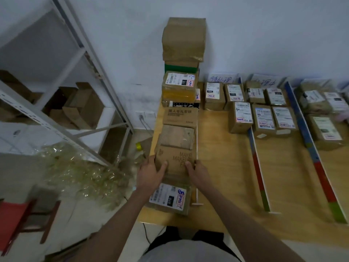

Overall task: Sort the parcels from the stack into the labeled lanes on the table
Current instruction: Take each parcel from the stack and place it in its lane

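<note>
A row of brown parcels runs along the left edge of the wooden table (222, 167). My left hand (151, 173) and my right hand (197, 172) grip the two sides of a cardboard parcel printed "MAKE" (175, 160). In front of it, nearest me, lies a parcel with a white label (170, 198). Behind it sit a plain taped parcel (177, 137), a printed box (180, 116) and a tall stack (182, 59) against the wall. Sorted parcels (262, 108) fill the far ends of the lanes.
Coloured divider strips (259, 171) (319, 171) and a white strip (196, 148) split the table into lanes, with handwritten signs (221, 79) at the wall. A metal shelf rack (75, 95) with boxes, crumpled clear plastic (83, 173) and a red stool (20, 218) stand at left.
</note>
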`<state>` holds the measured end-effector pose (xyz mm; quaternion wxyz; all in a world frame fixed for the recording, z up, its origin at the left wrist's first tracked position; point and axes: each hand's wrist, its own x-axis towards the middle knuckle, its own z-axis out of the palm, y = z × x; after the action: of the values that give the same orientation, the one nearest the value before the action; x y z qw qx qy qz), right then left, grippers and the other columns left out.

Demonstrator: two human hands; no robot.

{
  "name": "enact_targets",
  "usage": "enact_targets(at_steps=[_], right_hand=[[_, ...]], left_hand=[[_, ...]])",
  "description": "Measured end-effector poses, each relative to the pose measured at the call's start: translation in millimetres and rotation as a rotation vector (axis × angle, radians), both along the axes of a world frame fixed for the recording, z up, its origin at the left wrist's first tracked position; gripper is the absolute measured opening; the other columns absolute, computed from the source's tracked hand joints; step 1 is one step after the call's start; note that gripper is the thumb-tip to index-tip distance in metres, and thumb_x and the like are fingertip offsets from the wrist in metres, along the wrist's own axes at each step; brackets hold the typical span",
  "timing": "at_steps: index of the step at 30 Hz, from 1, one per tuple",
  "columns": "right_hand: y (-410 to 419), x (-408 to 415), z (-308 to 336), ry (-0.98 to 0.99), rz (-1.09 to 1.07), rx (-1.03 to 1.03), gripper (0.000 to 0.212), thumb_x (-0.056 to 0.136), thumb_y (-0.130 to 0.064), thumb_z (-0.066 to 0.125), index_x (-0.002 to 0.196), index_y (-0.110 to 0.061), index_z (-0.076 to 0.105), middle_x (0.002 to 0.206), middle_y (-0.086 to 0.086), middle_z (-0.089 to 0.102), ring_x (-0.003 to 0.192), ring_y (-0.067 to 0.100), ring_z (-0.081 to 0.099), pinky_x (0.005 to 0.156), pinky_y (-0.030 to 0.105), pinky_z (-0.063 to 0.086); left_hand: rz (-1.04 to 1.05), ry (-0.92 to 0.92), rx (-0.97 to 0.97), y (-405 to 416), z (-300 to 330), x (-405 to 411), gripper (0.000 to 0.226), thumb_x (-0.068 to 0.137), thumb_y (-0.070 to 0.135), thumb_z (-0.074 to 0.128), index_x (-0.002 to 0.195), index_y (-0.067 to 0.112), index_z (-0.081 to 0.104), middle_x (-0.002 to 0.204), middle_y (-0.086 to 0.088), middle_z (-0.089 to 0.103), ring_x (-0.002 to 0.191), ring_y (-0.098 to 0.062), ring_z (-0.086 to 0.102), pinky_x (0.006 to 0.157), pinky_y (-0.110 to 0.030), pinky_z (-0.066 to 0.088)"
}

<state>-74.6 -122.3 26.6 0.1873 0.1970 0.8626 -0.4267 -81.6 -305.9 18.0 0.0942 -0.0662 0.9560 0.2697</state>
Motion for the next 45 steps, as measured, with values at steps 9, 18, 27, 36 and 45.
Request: enact_targets(at_steps=[9, 18, 27, 36, 45], right_hand=[[5.4, 26.0, 29.6, 0.141, -0.05, -0.09, 0.04, 0.101, -0.037, 0.051, 0.131, -0.011, 0.055, 0.115, 0.002, 0.065, 0.1, 0.016, 0.061, 0.067, 0.021, 0.047], [27.5, 78.1, 41.7, 0.25, -0.086, -0.348, 0.071, 0.089, -0.016, 0.072, 0.148, -0.027, 0.035, 0.125, -0.006, 0.055, 0.106, 0.008, 0.06, 0.076, 0.023, 0.057], [42.4, 96.3, 54.5, 0.291, -0.029, -0.586, 0.074, 0.087, -0.014, 0.068, 0.15, -0.034, 0.036, 0.126, -0.005, 0.053, 0.125, 0.005, 0.051, 0.095, 0.027, 0.051], [29.2, 77.5, 69.1, 0.101, -0.32, -0.594, 0.051, 0.101, -0.036, 0.053, 0.146, -0.018, 0.04, 0.11, 0.002, 0.068, 0.088, 0.014, 0.072, 0.07, 0.027, 0.058], [35.2, 79.2, 68.3, -0.045, 0.032, -0.439, 0.033, 0.095, -0.042, 0.061, 0.102, -0.012, 0.074, 0.092, 0.001, 0.077, 0.09, 0.016, 0.073, 0.088, 0.039, 0.059]], left_hand=[[0.026, 0.088, 0.206, -3.5, 13.2, 21.0, 0.067, 0.084, 0.072, 0.04, 0.132, 0.026, 0.047, 0.127, 0.002, 0.059, 0.11, -0.019, 0.059, 0.089, -0.046, 0.055], [0.215, -0.023, 0.567, -3.7, 54.2, 49.8, 0.086, 0.069, 0.084, 0.053, 0.133, 0.027, 0.054, 0.119, 0.005, 0.06, 0.103, -0.011, 0.059, 0.084, -0.034, 0.054], [0.105, -0.122, 0.783, -16.0, 80.5, 53.2, 0.038, 0.084, 0.036, 0.074, 0.118, 0.031, 0.058, 0.112, 0.007, 0.064, 0.099, -0.009, 0.065, 0.067, -0.016, 0.053], [-0.065, -0.106, 0.746, -36.1, 77.2, 52.9, 0.07, 0.077, 0.0, 0.078, 0.134, 0.033, 0.055, 0.124, 0.007, 0.062, 0.113, -0.009, 0.059, 0.077, -0.018, 0.054], [-0.178, -0.112, 0.707, -39.0, 80.4, 44.7, 0.069, 0.083, -0.004, 0.071, 0.136, 0.036, 0.054, 0.131, 0.01, 0.06, 0.124, -0.005, 0.052, 0.102, -0.027, 0.044]])
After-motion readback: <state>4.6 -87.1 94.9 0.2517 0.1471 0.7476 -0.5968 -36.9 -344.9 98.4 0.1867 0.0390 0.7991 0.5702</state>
